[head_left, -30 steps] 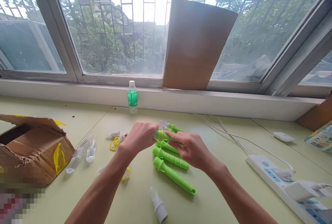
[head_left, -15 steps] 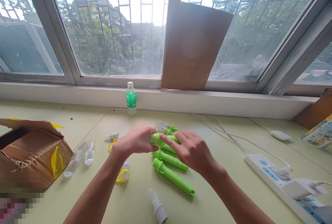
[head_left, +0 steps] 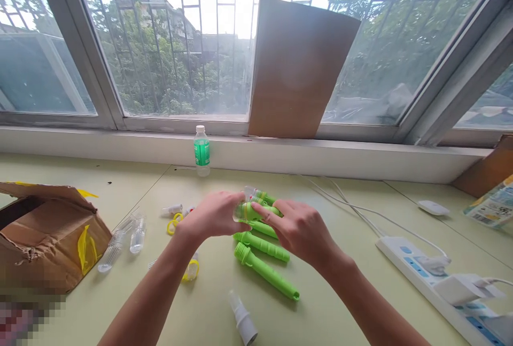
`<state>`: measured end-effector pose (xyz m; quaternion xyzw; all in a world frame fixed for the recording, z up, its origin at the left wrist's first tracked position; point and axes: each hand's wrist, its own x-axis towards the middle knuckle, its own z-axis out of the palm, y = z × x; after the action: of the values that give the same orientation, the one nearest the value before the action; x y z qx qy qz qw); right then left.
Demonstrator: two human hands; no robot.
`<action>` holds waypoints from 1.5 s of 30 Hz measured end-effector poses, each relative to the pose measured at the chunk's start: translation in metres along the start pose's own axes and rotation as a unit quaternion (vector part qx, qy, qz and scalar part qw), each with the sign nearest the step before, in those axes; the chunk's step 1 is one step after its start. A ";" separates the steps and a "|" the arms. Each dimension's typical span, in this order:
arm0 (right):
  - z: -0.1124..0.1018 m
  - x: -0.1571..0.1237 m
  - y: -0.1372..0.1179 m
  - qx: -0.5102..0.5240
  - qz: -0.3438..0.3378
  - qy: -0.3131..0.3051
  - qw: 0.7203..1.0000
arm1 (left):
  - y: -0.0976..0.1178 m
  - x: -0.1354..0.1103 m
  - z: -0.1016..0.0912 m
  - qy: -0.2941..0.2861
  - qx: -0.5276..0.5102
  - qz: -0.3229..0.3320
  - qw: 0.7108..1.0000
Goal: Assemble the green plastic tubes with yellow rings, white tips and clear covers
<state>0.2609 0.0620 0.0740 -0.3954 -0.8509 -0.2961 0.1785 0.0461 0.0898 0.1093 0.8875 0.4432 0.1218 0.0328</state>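
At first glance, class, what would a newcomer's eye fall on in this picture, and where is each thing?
At the centre, the left hand and right hand meet on a bright green tube above the pale table. More green tubes lie just nearer the camera, and a brown cardboard sheet leans against the window behind. A torn cardboard box sits at the left edge.
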 end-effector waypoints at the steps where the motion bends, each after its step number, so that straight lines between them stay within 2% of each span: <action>1: 0.000 0.000 -0.001 -0.020 -0.015 0.014 1.000 | -0.002 -0.002 -0.002 -0.012 -0.023 -0.005 1.000; 3: 0.001 0.001 -0.003 -0.039 -0.037 0.038 0.998 | -0.005 -0.004 -0.003 -0.039 -0.058 -0.020 0.997; 6: 0.004 0.001 -0.007 -0.027 -0.049 0.046 0.997 | -0.007 -0.003 0.001 -0.047 -0.022 -0.023 0.998; 9: 0.007 0.001 -0.008 0.044 0.000 -0.001 0.999 | -0.005 0.003 0.008 -0.008 0.042 -0.023 0.999; 12: 0.007 -0.001 -0.005 0.131 0.062 -0.068 0.987 | 0.000 0.009 0.014 0.021 0.060 -0.027 0.998; 14: 0.005 -0.002 -0.003 0.151 0.076 -0.074 0.983 | 0.003 0.011 0.015 0.033 0.064 -0.024 0.997; 18: 0.000 -0.004 0.000 0.069 0.043 -0.018 0.997 | 0.005 0.006 0.008 0.037 0.047 0.000 0.998; 23: -0.001 -0.003 0.000 -0.039 -0.031 0.045 0.998 | 0.000 -0.002 -0.002 -0.005 -0.063 0.026 0.998; 26: 0.002 -0.003 -0.003 -0.057 -0.055 0.077 0.994 | -0.004 -0.003 0.000 -0.020 -0.034 0.017 0.999; 29: 0.006 -0.004 -0.006 -0.047 -0.044 0.061 0.996 | -0.005 0.001 0.006 -0.010 0.023 0.014 1.000; 32: 0.008 -0.005 -0.004 0.031 0.021 -0.014 0.999 | -0.002 0.006 0.013 0.017 0.054 0.000 0.998; 34: 0.007 -0.005 0.001 0.094 0.064 -0.060 0.992 | 0.002 0.010 0.017 0.034 0.064 -0.007 0.997; 36: 0.006 -0.006 0.005 0.125 0.082 -0.075 0.986 | 0.005 0.011 0.019 0.044 0.065 -0.011 0.997; 39: 0.004 -0.006 0.007 0.093 0.067 -0.049 0.992 | 0.007 0.010 0.016 0.041 0.054 -0.002 0.998; 42: 0.003 -0.005 0.005 0.010 0.020 -0.006 1.000 | 0.004 0.004 0.010 0.021 0.016 0.017 1.000; 45: 0.003 -0.002 0.000 -0.049 -0.021 0.035 0.998 | -0.003 0.000 0.005 -0.001 -0.023 0.007 1.000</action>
<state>0.2621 0.0631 0.0704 -0.3751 -0.8367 -0.3548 0.1824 0.0449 0.0921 0.1035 0.8898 0.4339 0.1315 0.0523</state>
